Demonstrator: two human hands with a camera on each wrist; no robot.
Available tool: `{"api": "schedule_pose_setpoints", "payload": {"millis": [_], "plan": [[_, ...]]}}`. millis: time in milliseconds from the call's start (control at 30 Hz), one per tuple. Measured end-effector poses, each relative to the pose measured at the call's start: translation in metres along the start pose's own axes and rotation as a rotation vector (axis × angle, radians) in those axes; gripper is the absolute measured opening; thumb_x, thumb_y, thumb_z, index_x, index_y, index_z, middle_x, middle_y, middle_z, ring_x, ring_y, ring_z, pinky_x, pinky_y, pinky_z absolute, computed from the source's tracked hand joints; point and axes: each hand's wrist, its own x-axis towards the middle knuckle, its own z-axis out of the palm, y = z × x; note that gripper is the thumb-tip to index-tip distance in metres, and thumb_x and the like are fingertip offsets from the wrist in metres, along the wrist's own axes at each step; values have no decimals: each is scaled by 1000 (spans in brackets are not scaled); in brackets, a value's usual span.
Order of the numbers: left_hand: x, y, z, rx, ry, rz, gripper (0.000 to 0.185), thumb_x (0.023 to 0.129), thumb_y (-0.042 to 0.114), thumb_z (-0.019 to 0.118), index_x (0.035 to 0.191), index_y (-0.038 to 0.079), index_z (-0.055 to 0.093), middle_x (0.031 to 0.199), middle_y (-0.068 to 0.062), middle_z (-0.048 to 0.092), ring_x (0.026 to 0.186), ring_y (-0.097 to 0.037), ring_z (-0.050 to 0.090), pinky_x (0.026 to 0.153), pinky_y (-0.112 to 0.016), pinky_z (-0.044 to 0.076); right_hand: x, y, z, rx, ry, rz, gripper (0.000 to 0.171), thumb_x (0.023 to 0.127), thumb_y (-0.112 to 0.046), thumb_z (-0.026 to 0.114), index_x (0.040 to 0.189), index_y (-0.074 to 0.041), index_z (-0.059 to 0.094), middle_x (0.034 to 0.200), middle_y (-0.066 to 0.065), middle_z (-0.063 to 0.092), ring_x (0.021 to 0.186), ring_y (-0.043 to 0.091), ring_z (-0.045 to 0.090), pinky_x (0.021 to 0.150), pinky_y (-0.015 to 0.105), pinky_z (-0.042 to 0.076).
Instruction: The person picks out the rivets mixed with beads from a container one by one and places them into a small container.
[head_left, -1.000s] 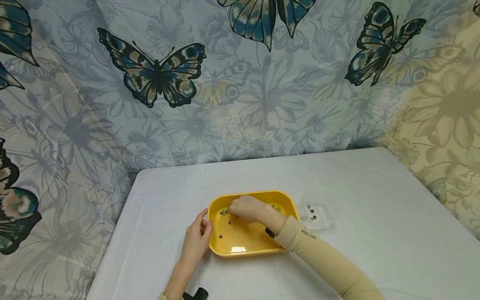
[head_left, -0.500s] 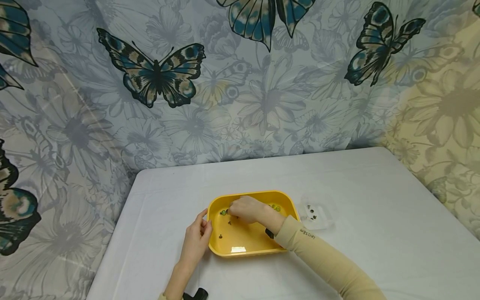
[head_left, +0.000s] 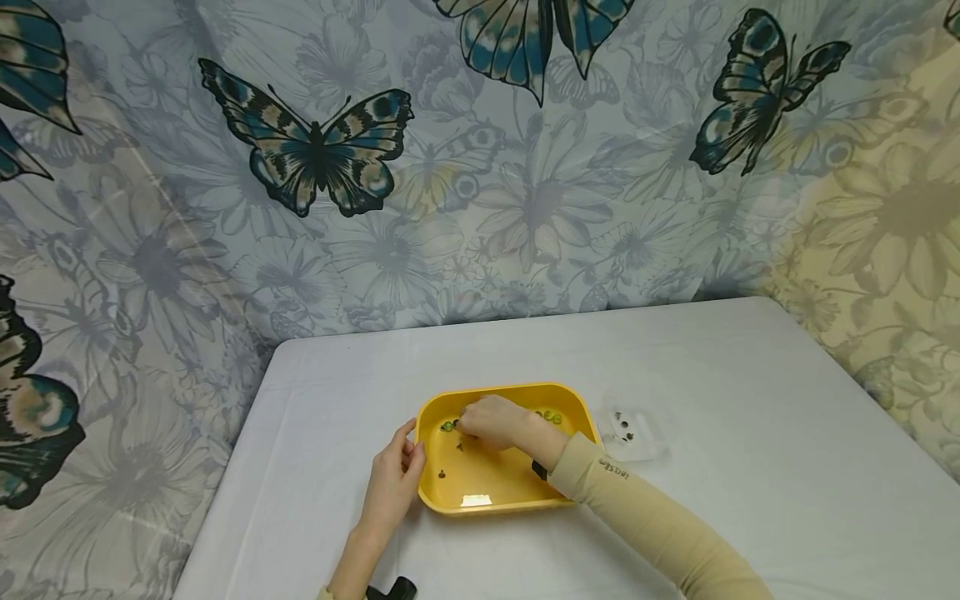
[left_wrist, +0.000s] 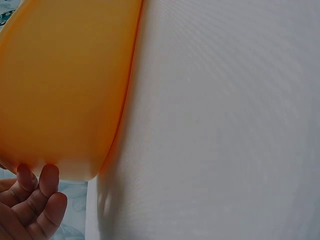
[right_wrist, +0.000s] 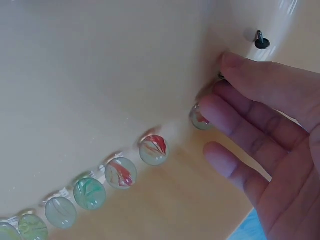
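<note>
Grey-blue walls (head_left: 540,225) patterned with flowers and butterflies, yellower at far right, stand behind a white-covered table (head_left: 337,400). On it I have a shallow yellow plastic tray (head_left: 487,479) and, just beside that, a clear plastic container (head_left: 651,446) showing a few small dark bits. The right hand (right_wrist: 270,135) is down in the tray near its far wall: thumb and forefinger pinch what looks like a tiny dark metal piece (right_wrist: 221,76), mostly hidden by the fingertips, with the other fingers apart and loosely bent. The left hand (head_left: 393,471) holds the tray's left end, fingers bent against it. For this pinch I'd use the fingertips alone and go slowly, since a row of clear glass marbles with coloured swirls (right_wrist: 121,173) lines the wall and could roll if brushed; the nearest is right by the fingers. I'd also steer round the dark flat-headed piece (right_wrist: 262,43) standing peg-up past the thumb. Light pressure from the left should stop the tray sliding.
</note>
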Motion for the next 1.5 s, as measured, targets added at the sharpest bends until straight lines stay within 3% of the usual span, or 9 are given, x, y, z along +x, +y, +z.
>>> {"api": "schedule_pose_setpoints", "payload": {"millis": [1033,1500], "plan": [[0,-4,0,2,-2,42,38,93,7,52,128,-5,48,72,1,47,59,-5,44,49,-18,40,0,1,4,32,30,-26,15,88,-4,59,77,-14,61,68,-5,48,62,10,38,57,20,31],[0,-2,0,-4,-8,31,38,93,7,52,129,-4,48,72,1,47,60,-6,45,50,-19,40,0,2,4,51,27,-29,18,90,-5,57,75,-14,61,68,-5,47,62,10,37,57,19,31]]}}
